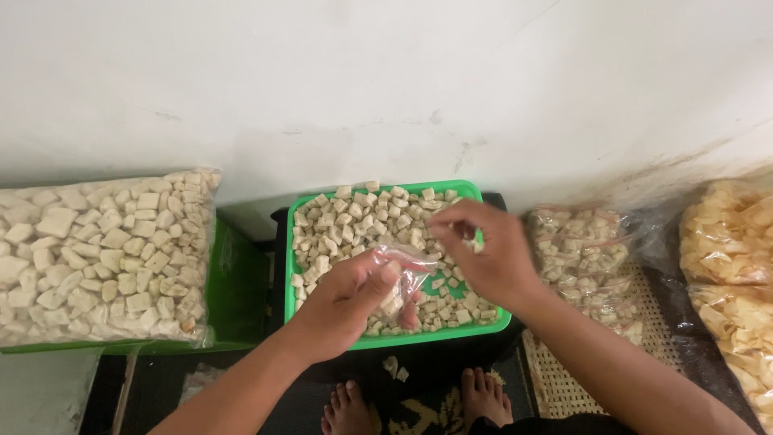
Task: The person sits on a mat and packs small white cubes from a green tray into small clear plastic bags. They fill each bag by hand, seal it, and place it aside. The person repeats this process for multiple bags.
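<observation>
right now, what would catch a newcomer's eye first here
The bright green tray of pale cubed crackers in the middle, below the white wall. Over it the left hand pinches a small clear bag while the right hand holds pieces above it. A big clear sack of the same cubes lies at left.

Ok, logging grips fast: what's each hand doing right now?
Left hand: closed on the small clear bag, over the green tray.
Right hand: fingers pinched on pale cracker pieces above the bag's mouth.
</observation>
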